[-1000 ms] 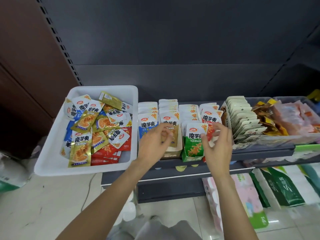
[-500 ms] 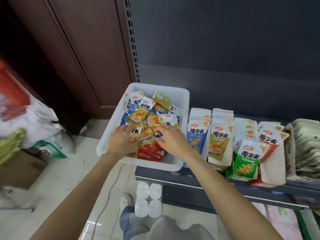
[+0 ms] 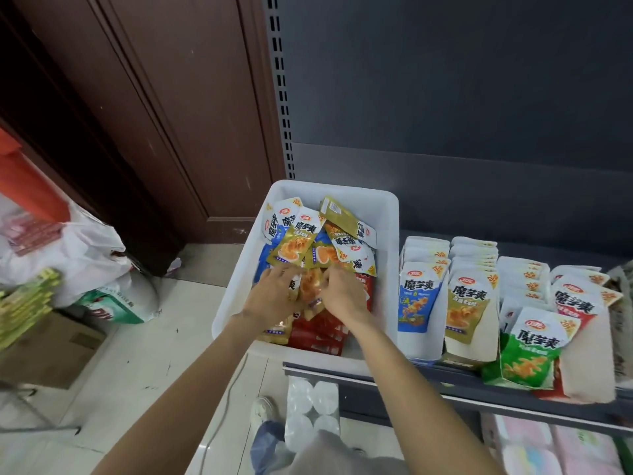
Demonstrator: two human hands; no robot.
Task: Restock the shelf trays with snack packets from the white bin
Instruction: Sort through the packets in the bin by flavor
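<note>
Together, both hands (image 3: 308, 296) fingers-down in bin (image 3: 387, 255).

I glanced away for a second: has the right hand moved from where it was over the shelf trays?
Yes. The right hand has gone left, off the shelf trays, into the white bin, beside the left hand on the packets.

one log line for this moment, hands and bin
phase: picking | left hand: in white bin, on packets | right hand: same, gold packet between hands | shelf trays: untouched
</note>
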